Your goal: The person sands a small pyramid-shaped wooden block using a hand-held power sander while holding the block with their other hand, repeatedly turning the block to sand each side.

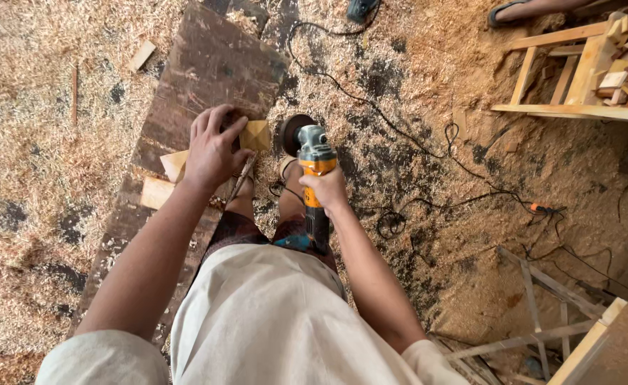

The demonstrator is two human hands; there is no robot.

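My left hand (214,146) presses down on a small pale wooden block (255,135) that lies on a dark worn plank (207,71). My right hand (324,189) grips the orange body of an angle grinder (314,160); its round disc (296,133) sits just right of the block's edge. Two more pale wood pieces (158,191) lie on the plank under my left wrist. A thin stick (241,180) lies by my knees.
Sawdust and shavings cover the floor. The grinder's black cable (399,135) loops across the floor to the right. A wooden frame with offcuts (584,71) stands at top right, another person's sandalled foot (513,8) beside it. Wooden slats (542,314) lie at bottom right.
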